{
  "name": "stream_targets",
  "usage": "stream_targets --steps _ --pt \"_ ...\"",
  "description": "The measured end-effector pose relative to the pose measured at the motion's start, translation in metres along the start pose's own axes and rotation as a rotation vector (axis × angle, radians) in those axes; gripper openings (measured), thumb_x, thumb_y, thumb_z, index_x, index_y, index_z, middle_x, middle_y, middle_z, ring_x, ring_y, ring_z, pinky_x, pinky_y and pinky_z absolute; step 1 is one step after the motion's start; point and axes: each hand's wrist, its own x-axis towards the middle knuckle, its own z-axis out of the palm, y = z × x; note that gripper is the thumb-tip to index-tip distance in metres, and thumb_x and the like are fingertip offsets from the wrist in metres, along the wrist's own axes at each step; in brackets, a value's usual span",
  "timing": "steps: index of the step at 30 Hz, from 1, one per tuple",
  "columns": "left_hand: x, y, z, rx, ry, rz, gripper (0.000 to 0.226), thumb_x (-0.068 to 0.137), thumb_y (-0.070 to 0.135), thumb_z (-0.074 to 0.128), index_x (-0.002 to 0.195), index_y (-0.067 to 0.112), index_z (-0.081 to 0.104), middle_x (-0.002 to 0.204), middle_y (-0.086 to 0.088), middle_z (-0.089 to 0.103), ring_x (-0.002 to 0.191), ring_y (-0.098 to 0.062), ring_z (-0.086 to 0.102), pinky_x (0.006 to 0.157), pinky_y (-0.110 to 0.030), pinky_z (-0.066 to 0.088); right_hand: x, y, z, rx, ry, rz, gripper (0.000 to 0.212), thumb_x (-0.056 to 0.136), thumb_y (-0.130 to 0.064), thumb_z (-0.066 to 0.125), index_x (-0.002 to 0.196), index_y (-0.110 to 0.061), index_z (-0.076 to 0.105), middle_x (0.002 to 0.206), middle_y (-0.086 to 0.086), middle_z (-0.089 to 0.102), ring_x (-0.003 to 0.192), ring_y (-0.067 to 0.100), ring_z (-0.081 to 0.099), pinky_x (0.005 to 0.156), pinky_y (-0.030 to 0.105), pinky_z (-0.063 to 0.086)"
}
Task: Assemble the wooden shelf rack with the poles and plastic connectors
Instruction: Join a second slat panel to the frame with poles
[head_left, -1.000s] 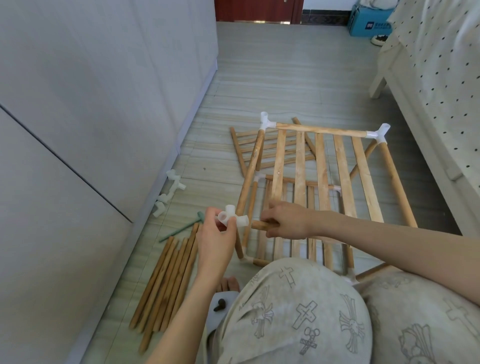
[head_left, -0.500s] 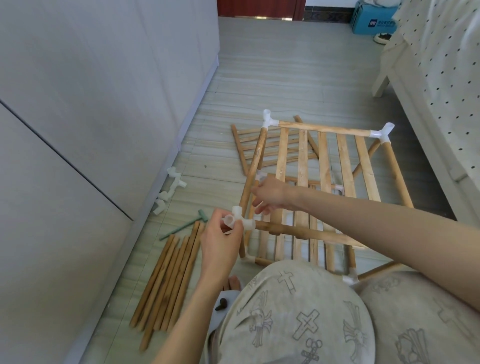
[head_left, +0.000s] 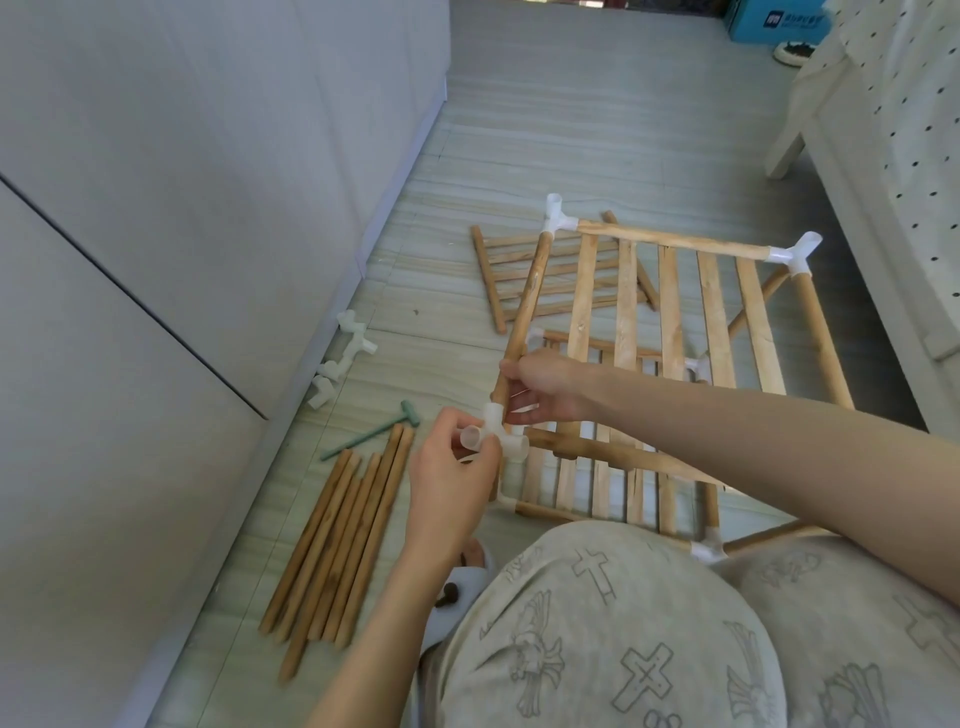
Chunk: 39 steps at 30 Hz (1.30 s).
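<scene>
The half-built wooden rack (head_left: 670, 312) stands on the floor in front of my knees, with slatted shelves and white corner connectors. My left hand (head_left: 452, 483) pinches a white plastic connector (head_left: 493, 434) at the rack's near left corner. The left side pole (head_left: 524, 306) meets the top of this connector, and a front pole (head_left: 613, 457) enters its right socket. My right hand (head_left: 545, 389) grips the lower end of the side pole just above the connector. Another slatted shelf panel (head_left: 545, 270) lies flat behind the rack.
Several loose poles (head_left: 337, 540) lie on the floor at my left, beside a green mallet (head_left: 374, 428). Spare white connectors (head_left: 343, 364) sit along the grey cabinet's base. A bed (head_left: 893, 156) borders the right side. A blue box (head_left: 774, 21) stands far back.
My right hand left the front pole and moved up to grip the left side pole's lower end. The connector in my left hand came up against that pole's end.
</scene>
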Motion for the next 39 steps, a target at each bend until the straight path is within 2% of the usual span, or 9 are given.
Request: stream_targets --steps 3,7,10,12,14,20,26,32,39 --pt "0.003 0.000 -0.002 0.018 -0.021 0.000 0.009 0.083 0.009 0.058 0.077 0.010 0.052 0.072 -0.011 0.058 0.054 -0.006 0.041 0.048 -0.010 0.033 0.000 0.000 -0.001 0.030 0.015 -0.016 0.016 0.100 -0.016 0.039 0.106 -0.003 0.046 0.090 0.013 0.055 0.074 0.022 0.059 0.062 0.031 0.052" --pt "0.003 -0.002 -0.003 0.002 -0.030 0.004 0.010 0.083 0.009 0.058 0.077 0.014 0.053 0.076 -0.012 0.063 0.061 -0.013 0.055 0.052 -0.015 0.042 -0.001 0.000 -0.004 0.053 0.013 -0.029 0.016 0.100 -0.015 0.039 0.108 -0.002 0.046 0.092 0.013 0.056 0.074 0.024 0.060 0.063 0.032 0.053" --pt "0.003 -0.007 -0.007 -0.021 -0.069 0.026 0.009 0.083 0.009 0.059 0.079 0.016 0.054 0.077 -0.009 0.064 0.073 -0.022 0.062 0.067 -0.032 0.056 -0.002 -0.002 -0.004 0.052 0.010 -0.032 0.015 0.101 -0.015 0.039 0.097 -0.003 0.047 0.088 0.013 0.057 0.074 0.023 0.060 0.062 0.031 0.052" --pt "0.003 -0.012 -0.010 -0.003 -0.100 0.059 0.008 0.084 0.012 0.060 0.083 0.019 0.056 0.079 -0.005 0.064 0.076 -0.019 0.063 0.070 -0.040 0.057 -0.002 -0.005 -0.005 0.072 0.008 -0.042 0.015 0.100 -0.015 0.040 0.092 -0.005 0.047 0.087 0.013 0.057 0.074 0.023 0.060 0.062 0.031 0.052" --pt "0.004 -0.016 -0.012 -0.001 -0.103 0.083 0.007 0.086 0.017 0.062 0.088 0.022 0.057 0.083 -0.002 0.064 0.080 -0.016 0.064 0.072 -0.038 0.058 -0.001 -0.008 -0.007 0.097 0.008 -0.055 0.016 0.100 -0.015 0.040 0.089 -0.006 0.047 0.085 0.013 0.057 0.073 0.023 0.060 0.063 0.031 0.052" --pt "0.012 -0.017 -0.013 0.043 -0.136 0.107 0.009 0.087 0.021 0.062 0.094 0.020 0.056 0.093 -0.007 0.064 0.090 -0.022 0.063 0.076 -0.044 0.056 0.001 -0.008 -0.015 0.100 0.013 -0.076 0.018 0.100 -0.017 0.042 0.086 -0.008 0.048 0.079 0.011 0.060 0.070 0.022 0.061 0.065 0.031 0.054" --pt "0.015 -0.014 -0.015 0.093 -0.175 0.136 0.011 0.088 0.020 0.062 0.096 0.015 0.057 0.096 -0.005 0.064 0.093 -0.018 0.062 0.077 -0.038 0.057 0.002 -0.008 -0.018 0.103 0.005 -0.085 0.016 0.099 -0.016 0.044 0.089 -0.006 0.050 0.081 0.013 0.061 0.072 0.023 0.063 0.065 0.031 0.055" --pt "0.018 -0.010 -0.015 0.110 -0.195 0.142 0.007 0.088 0.021 0.061 0.092 0.016 0.057 0.095 0.001 0.065 0.089 -0.014 0.063 0.077 -0.038 0.057 0.001 -0.010 -0.022 0.124 -0.003 -0.097 0.014 0.097 -0.014 0.048 0.090 -0.003 0.052 0.077 0.015 0.064 0.068 0.023 0.066 0.057 0.029 0.057" --pt "0.021 -0.010 -0.009 0.089 -0.186 0.139 0.008 0.088 0.021 0.061 0.089 0.015 0.057 0.090 0.007 0.066 0.087 -0.008 0.065 0.078 -0.041 0.056 -0.001 -0.010 -0.026 0.136 -0.018 -0.101 0.013 0.097 -0.014 0.049 0.093 -0.003 0.053 0.081 0.016 0.065 0.071 0.022 0.067 0.060 0.030 0.057"
